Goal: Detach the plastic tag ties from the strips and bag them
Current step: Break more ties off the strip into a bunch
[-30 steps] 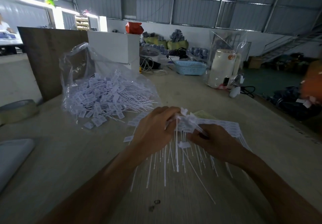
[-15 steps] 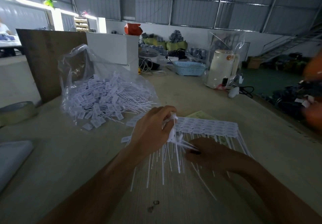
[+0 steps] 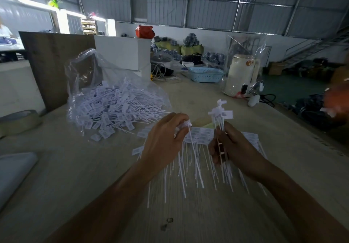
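Strips of white tag ties (image 3: 200,138) lie flat on the bench (image 3: 75,176), and I take them as my landmark. My left hand (image 3: 162,144) sits over their left end, its fingers (image 3: 179,119) curled and pinching the head of one tie (image 3: 194,159) whose tail slants down toward me. My right hand (image 3: 234,148) is over their right half, fingers wrapped round a small bunch of loose ties (image 3: 220,114); the bunch stands upright, flag heads fanned above my knuckles, tails poking out below my palm. Beyond the strips and to their left, a clear plastic bag (image 3: 85,76) lies open on the bench, heaped with detached ties (image 3: 113,106), a few spilled just outside its mouth. Farther back from the strips, to the right, I see a blue basket (image 3: 205,74) and a cream kettle (image 3: 239,74). A roll of tape (image 3: 18,121) sits far left of the strips.
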Tool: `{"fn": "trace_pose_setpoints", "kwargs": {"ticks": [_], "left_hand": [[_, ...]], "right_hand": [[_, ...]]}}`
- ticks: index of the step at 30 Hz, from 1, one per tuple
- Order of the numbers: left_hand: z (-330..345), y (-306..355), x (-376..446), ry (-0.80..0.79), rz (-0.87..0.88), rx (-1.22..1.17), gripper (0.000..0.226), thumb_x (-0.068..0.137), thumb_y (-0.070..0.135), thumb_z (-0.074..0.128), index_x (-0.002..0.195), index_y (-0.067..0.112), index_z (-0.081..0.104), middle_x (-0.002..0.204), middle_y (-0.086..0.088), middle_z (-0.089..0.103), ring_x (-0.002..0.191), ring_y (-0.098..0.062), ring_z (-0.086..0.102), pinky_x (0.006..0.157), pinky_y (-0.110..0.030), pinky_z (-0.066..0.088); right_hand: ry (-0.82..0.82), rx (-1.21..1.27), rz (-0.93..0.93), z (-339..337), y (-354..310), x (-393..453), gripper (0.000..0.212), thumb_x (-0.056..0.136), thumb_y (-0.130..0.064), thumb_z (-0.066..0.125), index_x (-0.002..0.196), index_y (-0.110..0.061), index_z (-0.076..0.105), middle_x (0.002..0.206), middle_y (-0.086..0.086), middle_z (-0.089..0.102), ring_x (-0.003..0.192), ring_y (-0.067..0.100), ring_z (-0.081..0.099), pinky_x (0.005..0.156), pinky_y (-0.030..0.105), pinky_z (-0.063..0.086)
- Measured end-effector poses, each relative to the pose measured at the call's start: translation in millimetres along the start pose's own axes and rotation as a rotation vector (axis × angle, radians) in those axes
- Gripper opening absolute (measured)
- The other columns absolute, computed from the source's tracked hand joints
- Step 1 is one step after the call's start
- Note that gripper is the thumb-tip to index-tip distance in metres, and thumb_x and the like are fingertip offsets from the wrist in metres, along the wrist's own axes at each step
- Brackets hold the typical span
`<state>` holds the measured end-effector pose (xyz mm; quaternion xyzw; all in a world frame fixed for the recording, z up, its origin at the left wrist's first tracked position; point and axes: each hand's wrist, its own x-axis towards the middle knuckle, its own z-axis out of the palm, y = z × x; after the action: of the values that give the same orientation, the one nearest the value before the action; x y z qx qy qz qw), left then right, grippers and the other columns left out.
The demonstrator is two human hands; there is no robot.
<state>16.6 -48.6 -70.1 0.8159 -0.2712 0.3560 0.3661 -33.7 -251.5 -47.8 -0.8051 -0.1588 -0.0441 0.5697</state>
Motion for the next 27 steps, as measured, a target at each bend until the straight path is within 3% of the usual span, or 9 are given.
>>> {"fn": "trace_pose_setpoints", "kwargs": {"ticks": [6,9,12,15,17,20,23,27], "left_hand": [[3,5,-1,-0.04,0.065,-0.075,0.019,0.091,0.016,0.068,0.11,0.015,0.067,0.1,0.001,0.064,0.086,-0.016,0.061,0.075,-0.033,0.049],[0,11,0,-0.055,0.105,-0.106,0.022,0.088,0.016,0.072,0.109,0.011,0.07,0.1,-0.001,0.067,0.087,-0.011,0.061,0.078,-0.021,0.046],[-1,19,-3,-0.073,0.097,-0.155,0.025,0.084,0.021,0.075,0.107,0.013,0.07,0.098,0.002,0.07,0.083,-0.005,0.061,0.073,-0.015,0.046],[-1,24,-5,-0.094,0.111,-0.196,0.023,0.086,0.025,0.076,0.104,0.012,0.069,0.093,0.003,0.07,0.08,-0.008,0.065,0.069,-0.025,0.051],[-2,24,-6,-0.145,0.12,-0.2,0.024,0.087,0.025,0.075,0.106,0.013,0.067,0.095,0.003,0.071,0.084,-0.012,0.067,0.072,-0.034,0.053],[-2,19,-6,-0.263,0.118,-0.157,0.031,0.092,0.032,0.066,0.121,0.022,0.062,0.111,0.004,0.069,0.099,-0.014,0.065,0.083,-0.038,0.053],[-1,15,-7,-0.188,0.092,0.017,0.039,0.09,0.034,0.061,0.128,0.026,0.058,0.115,0.002,0.068,0.1,-0.018,0.064,0.084,-0.031,0.049],[0,12,-4,-0.123,0.144,0.135,0.034,0.085,0.027,0.067,0.118,0.017,0.067,0.106,-0.003,0.072,0.093,-0.027,0.066,0.08,-0.041,0.052]], "right_hand": [[0.096,0.21,0.054,6,4,6,0.024,0.106,-0.02,0.04,0.097,-0.006,0.057,0.056,-0.004,0.039,0.046,0.009,0.026,0.043,0.02,0.025],[0.081,0.246,0.076,7,2,5,0.028,0.1,-0.031,0.049,0.099,-0.008,0.065,0.057,-0.004,0.033,0.047,0.009,0.025,0.043,0.021,0.024],[0.078,0.181,0.069,10,-1,2,0.031,0.085,-0.048,0.06,0.078,-0.019,0.071,0.056,-0.001,0.036,0.046,0.01,0.03,0.043,0.023,0.026],[0.06,0.121,0.087,15,1,0,0.043,0.082,-0.051,0.066,0.076,-0.008,0.063,0.056,0.002,0.038,0.046,0.011,0.033,0.044,0.024,0.028],[0.062,0.13,0.105,16,1,0,0.036,0.086,-0.043,0.066,0.077,-0.009,0.06,0.055,0.002,0.037,0.047,0.011,0.032,0.044,0.025,0.026],[0.131,0.175,0.13,15,1,3,0.029,0.095,-0.032,0.061,0.077,-0.009,0.061,0.05,-0.003,0.034,0.045,0.011,0.029,0.043,0.024,0.025],[0.215,0.205,0.17,10,3,5,0.028,0.098,-0.028,0.058,0.086,-0.003,0.064,0.046,-0.008,0.033,0.041,0.008,0.029,0.04,0.021,0.027],[0.241,0.227,0.19,9,4,7,0.027,0.098,-0.028,0.057,0.086,-0.004,0.063,0.046,-0.009,0.032,0.038,0.006,0.029,0.038,0.02,0.027]]}}
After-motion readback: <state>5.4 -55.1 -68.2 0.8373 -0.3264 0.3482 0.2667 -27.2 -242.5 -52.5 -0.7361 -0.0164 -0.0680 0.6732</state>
